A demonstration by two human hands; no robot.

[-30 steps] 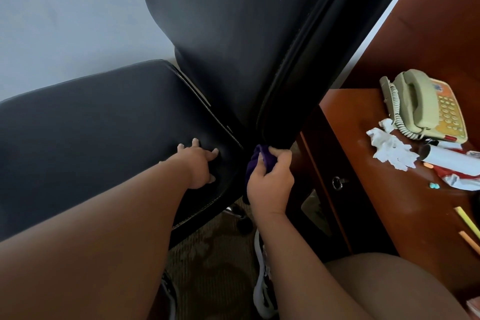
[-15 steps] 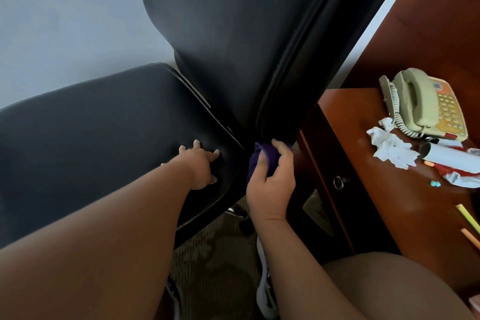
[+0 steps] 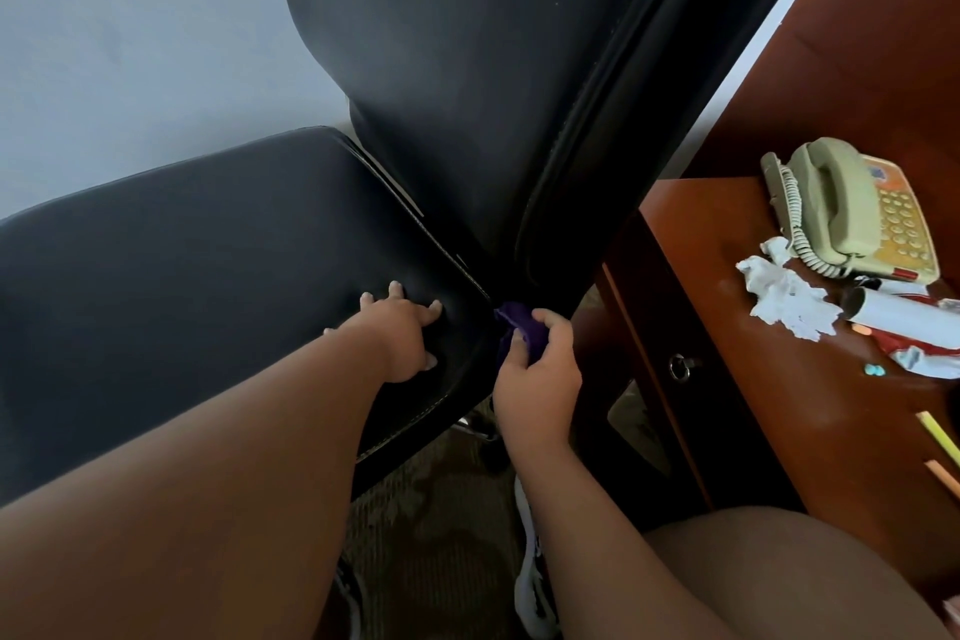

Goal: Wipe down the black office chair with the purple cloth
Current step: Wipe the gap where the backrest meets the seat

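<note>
right hand (image 3: 535,379), fingers curled round the bunched purple cloth (image 3: 522,327), has slipped slightly lower at the seat-back joint of the black office chair (image 3: 208,276), left hand (image 3: 402,327) stays spread flat on the seat corner, so joint wipe judged underway; desk (image 3: 753,353) crowds that side, crumpled tissue (image 3: 784,296) and phone (image 3: 852,213) beyond.

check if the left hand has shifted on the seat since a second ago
No. The left hand still rests on the seat of the black office chair, fingertips just short of its back corner seam, as before.
</note>
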